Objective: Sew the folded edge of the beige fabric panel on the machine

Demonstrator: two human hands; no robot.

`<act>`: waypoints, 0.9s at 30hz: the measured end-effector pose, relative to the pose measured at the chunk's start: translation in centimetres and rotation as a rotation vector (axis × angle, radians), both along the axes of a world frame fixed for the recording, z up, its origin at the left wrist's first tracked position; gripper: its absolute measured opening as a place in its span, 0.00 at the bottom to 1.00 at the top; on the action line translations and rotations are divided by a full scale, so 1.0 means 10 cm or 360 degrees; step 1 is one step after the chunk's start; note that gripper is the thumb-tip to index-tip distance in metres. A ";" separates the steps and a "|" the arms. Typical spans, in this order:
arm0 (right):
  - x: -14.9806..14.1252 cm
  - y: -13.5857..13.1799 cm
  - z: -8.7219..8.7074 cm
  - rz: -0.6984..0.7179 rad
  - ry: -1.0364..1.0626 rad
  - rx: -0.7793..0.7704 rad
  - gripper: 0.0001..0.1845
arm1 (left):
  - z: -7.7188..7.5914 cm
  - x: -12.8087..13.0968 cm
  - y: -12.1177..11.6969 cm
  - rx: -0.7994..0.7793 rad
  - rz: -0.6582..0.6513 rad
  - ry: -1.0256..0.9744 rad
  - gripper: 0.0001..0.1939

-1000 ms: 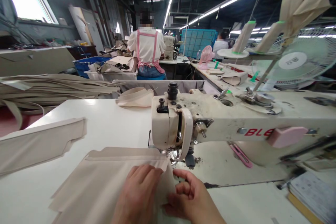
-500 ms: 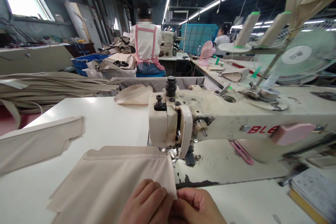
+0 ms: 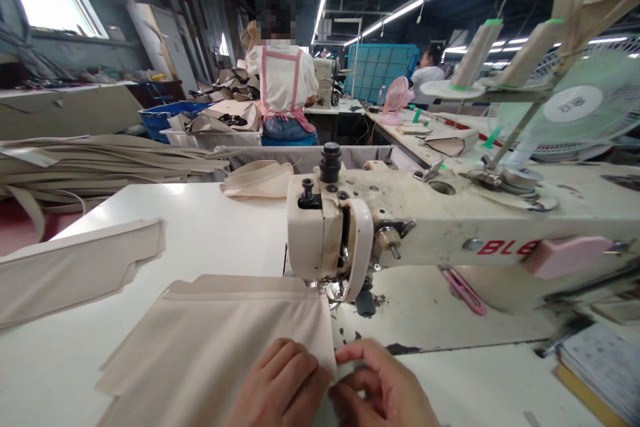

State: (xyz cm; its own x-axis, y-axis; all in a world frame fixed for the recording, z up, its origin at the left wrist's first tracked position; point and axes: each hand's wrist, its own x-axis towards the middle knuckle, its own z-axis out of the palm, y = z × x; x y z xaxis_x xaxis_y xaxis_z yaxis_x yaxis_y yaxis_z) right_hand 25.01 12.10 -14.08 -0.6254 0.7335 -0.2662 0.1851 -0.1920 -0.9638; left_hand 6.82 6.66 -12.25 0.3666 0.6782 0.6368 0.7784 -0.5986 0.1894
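Observation:
A beige fabric panel (image 3: 240, 327), with a folded and stitched strip along its far edge, lies on the white table. Its far right corner sits under the presser foot of the sewing machine (image 3: 320, 233). My left hand (image 3: 285, 380) rests on the panel near its right edge, fingers curled together and gripping the cloth; its thumb is hidden. Beside that edge is my right hand (image 3: 383, 387), with a gap between its index finger and thumb. The index fingertip is at the cloth edge, and the lower fingers are partly in shadow.
More cut beige pieces (image 3: 85, 273) lie on the left, and another folded piece (image 3: 257, 180) is behind the machine head. Pink thread snips (image 3: 465, 291) rest under the machine arm. Thread cones (image 3: 477, 53) stand at right. A co-worker (image 3: 285, 87) sits ahead.
My right hand's index finger has lifted apart from its thumb, loosening its pinch at the cloth edge. My left hand stays on the panel. The view has shifted slightly.

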 end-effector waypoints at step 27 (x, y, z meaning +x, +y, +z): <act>-0.24 0.43 0.02 0.0339 -0.0233 0.2773 0.19 | 0.14 -0.71 0.61 -0.0747 0.0068 0.0300 0.11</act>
State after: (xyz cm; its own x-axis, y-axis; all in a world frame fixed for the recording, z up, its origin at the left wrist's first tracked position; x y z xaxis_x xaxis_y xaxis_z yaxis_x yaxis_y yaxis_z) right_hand 22.65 16.44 -13.85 -0.7843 0.1157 0.6095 0.1636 0.9862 0.0233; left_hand -0.30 12.79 -10.83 0.4114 0.8925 0.1850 0.8468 -0.4494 0.2845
